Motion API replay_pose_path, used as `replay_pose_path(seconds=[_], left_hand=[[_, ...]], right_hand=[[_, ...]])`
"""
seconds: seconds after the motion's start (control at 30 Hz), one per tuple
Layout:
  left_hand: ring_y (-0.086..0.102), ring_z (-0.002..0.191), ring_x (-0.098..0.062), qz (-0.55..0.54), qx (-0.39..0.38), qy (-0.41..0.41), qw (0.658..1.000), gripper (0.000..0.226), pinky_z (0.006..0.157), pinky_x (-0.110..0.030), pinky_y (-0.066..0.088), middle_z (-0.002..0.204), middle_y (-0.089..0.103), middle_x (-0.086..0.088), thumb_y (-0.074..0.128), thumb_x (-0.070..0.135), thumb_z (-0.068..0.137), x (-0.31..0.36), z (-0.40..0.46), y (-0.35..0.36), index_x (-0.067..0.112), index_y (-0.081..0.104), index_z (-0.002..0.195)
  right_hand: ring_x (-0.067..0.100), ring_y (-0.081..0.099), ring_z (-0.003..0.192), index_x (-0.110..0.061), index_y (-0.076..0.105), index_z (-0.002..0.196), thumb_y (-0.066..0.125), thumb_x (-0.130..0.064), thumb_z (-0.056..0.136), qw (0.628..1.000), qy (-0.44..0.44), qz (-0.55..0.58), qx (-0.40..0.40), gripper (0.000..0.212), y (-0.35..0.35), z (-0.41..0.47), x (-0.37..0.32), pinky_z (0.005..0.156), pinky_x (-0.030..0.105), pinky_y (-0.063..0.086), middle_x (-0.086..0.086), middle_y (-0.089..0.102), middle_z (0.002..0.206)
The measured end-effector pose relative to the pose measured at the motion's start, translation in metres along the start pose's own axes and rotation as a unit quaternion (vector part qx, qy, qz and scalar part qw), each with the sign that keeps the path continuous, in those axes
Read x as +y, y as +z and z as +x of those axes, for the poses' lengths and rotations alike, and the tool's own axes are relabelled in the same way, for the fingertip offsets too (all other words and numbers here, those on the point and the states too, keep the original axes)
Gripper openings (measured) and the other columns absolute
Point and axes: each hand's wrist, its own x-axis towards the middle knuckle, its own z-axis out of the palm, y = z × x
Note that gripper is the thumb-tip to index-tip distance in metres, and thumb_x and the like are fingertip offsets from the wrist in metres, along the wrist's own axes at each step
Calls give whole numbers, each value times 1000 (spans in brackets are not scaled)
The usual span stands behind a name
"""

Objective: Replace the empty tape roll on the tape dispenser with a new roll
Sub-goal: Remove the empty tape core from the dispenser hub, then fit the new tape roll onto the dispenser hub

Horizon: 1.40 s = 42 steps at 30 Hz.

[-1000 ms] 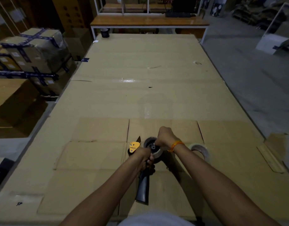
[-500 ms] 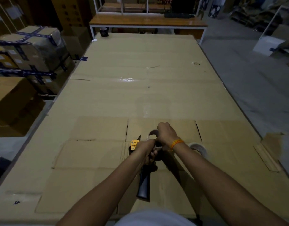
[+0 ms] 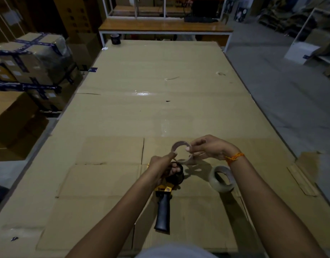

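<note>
The tape dispenser (image 3: pixel 163 207), yellow with a black handle, lies on the cardboard-covered table (image 3: pixel 160 101) with its handle towards me. My left hand (image 3: pixel 163 167) is closed over its black roll hub and holds it down. My right hand (image 3: pixel 210 148) pinches the empty cardboard tape core (image 3: pixel 181 144) and holds it in the air just above and beyond the hub, free of the dispenser. A full roll of clear tape (image 3: pixel 222 178) rests on the table under my right wrist, to the right of the dispenser.
Flattened cardboard sheets (image 3: pixel 112 151) cover the near half of the table. A dark tape roll (image 3: pixel 115 39) stands at the far left corner. Stacked taped boxes (image 3: pixel 30 62) stand to the left. A wooden bench (image 3: pixel 164 27) is behind. The floor (image 3: pixel 291 101) drops off to the right.
My right hand has pulled the empty core up off the dispenser's hub and moved it up and to the right. My left hand has stayed on the dispenser.
</note>
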Motion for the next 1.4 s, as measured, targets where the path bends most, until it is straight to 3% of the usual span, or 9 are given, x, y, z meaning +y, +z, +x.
replay_pose_path(seconds=[0.27, 0.43, 0.5, 0.6, 0.73, 0.93, 1.13, 1.23, 1.4], left_hand=[[65, 60, -24, 95, -9, 129, 987, 23, 54, -26, 57, 71, 69, -13, 64, 16, 102, -38, -20, -23, 1, 65, 84], [70, 83, -21, 265, -91, 261, 924, 16, 73, -20, 56, 96, 73, -21, 71, -4, 90, -66, -20, -46, 1, 67, 105], [71, 93, -13, 326, -113, 284, 895, 21, 78, -14, 56, 99, 73, -6, 74, -5, 87, -76, -19, -51, 7, 69, 104], [70, 101, -5, 342, -99, 317, 879, 22, 84, -13, 56, 101, 71, 3, 78, -3, 85, -85, -16, -53, 12, 71, 100], [72, 101, -7, 337, -85, 329, 878, 22, 87, -19, 60, 103, 73, 3, 80, -1, 85, -90, -13, -54, 14, 71, 99], [70, 100, -3, 330, -44, 363, 870, 20, 81, -11, 54, 102, 73, 8, 76, -2, 86, -94, -21, -53, 14, 72, 96], [71, 96, -8, 290, 15, 403, 868, 33, 83, -11, 53, 100, 73, 4, 73, -15, 79, -106, -30, -58, 15, 72, 93], [70, 99, -7, 280, 28, 414, 866, 33, 86, -12, 53, 99, 73, 7, 77, -13, 78, -109, -32, -65, 17, 72, 92], [71, 101, -11, 268, 39, 423, 865, 35, 86, -21, 55, 100, 73, 9, 76, -12, 81, -113, -34, -77, 20, 71, 90]], right_hand=[[40, 79, 75, 10, 75, 82, 88, -28, 87, 959, 89, -100, 249, 40, -45, 42, 67, 77, 62, 66, 21, 73, 73], [42, 78, 103, 12, 70, 115, 80, -65, 67, 945, 117, -92, 290, 92, -74, 90, 121, 86, 47, 66, 27, 78, 110], [40, 78, 95, 0, 74, 96, 79, -61, 83, 934, 116, -151, 302, 63, -58, 67, 102, 80, 42, 60, 23, 80, 97], [38, 74, 79, -2, 72, 76, 75, -57, 92, 929, 87, -167, 317, 57, -43, 38, 82, 70, 38, 54, 15, 69, 71], [35, 71, 109, 1, 65, 134, 70, -68, 91, 939, 69, -150, 301, 81, -40, 5, 79, 79, 32, 54, 21, 73, 119], [37, 58, 138, -7, 30, 164, 76, -73, 81, 937, 49, -130, 321, 116, -23, -64, 95, 105, 42, 50, 19, 53, 157], [36, 28, 156, -19, 13, 170, 93, -78, 48, 926, 102, -197, 305, 157, 29, -82, 136, 118, 52, 42, 10, 20, 172], [39, 30, 154, -16, 2, 169, 101, -53, 59, 912, 96, -191, 350, 153, 47, -77, 136, 113, 56, 47, 12, 23, 168], [39, 42, 147, -13, 7, 169, 96, -47, 63, 885, 62, -164, 431, 142, 56, -75, 136, 106, 51, 51, 18, 39, 161]])
